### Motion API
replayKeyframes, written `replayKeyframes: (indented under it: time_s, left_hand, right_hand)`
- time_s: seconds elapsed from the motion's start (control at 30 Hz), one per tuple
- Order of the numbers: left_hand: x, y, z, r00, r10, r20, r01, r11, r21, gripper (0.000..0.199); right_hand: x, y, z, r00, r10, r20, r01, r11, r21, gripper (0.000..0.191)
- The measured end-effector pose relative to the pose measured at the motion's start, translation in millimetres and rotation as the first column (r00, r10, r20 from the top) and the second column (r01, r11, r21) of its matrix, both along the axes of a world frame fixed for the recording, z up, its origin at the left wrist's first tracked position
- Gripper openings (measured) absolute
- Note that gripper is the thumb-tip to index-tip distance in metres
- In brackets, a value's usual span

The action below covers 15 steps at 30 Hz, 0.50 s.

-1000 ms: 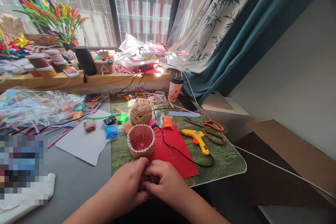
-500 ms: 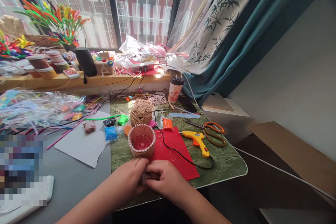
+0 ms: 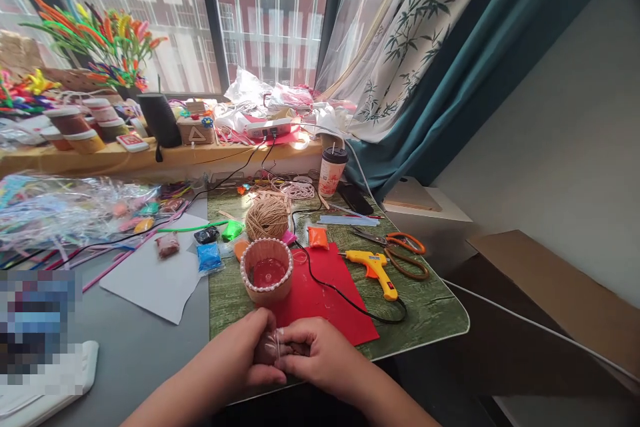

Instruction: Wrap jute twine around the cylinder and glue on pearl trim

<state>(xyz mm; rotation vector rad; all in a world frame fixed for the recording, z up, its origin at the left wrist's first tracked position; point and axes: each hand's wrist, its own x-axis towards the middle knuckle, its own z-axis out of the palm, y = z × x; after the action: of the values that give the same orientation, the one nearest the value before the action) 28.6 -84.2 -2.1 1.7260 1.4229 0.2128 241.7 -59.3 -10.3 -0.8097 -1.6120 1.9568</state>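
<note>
My left hand point(image 3: 239, 359) and my right hand point(image 3: 320, 357) meet at the near edge of the green mat point(image 3: 435, 310), both closed around a small brown packet wrapped in clear plastic point(image 3: 273, 347). Just beyond my fingers stands a twine-wrapped cup with a pearl-bead rim and a red inside point(image 3: 267, 269), on a red felt sheet point(image 3: 325, 293). A ball of jute twine point(image 3: 267, 218) sits behind the cup.
A yellow glue gun point(image 3: 375, 267) with a black cord and orange-handled scissors point(image 3: 405, 253) lie to the right. Small clay packets point(image 3: 210, 255), white paper point(image 3: 155, 280) and crinkled cellophane point(image 3: 65, 207) lie left. A lidded drink cup point(image 3: 333, 170) stands by the cluttered windowsill.
The brown packet, earlier hidden between my hands, now shows between my fingers. My hands have shifted slightly nearer to me, away from the cup.
</note>
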Motion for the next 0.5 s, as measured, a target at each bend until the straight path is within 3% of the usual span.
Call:
replayKeyframes:
  time_s: [0.1, 0.2, 0.33, 0.5]
  left_hand:
    - [-2.4, -0.5, -4.9, 0.996, 0.007, 0.084, -0.007, 1.000, 0.006, 0.052]
    - [-8.1, -1.8, -7.9, 0.958, 0.079, 0.277, -0.089, 0.996, 0.021, 0.042]
    - [-9.7, -3.4, -11.0, 0.860, 0.305, 0.408, -0.298, 0.951, -0.084, 0.044]
    - [-2.8, -5.7, -9.2, 0.787, 0.367, 0.496, -0.405, 0.914, -0.032, 0.044]
  right_hand:
    - [1.4, 2.3, 2.1, 0.996, -0.058, 0.072, 0.048, 0.990, 0.132, 0.007]
    - [2.1, 1.6, -3.2, 0.972, -0.204, 0.117, 0.174, 0.959, 0.221, 0.008]
    - [0.9, -0.9, -10.0, 0.966, -0.257, 0.030, 0.253, 0.962, 0.102, 0.016]
    - [-1.5, -1.7, -9.3, 0.983, -0.181, 0.019, 0.179, 0.982, 0.067, 0.022]
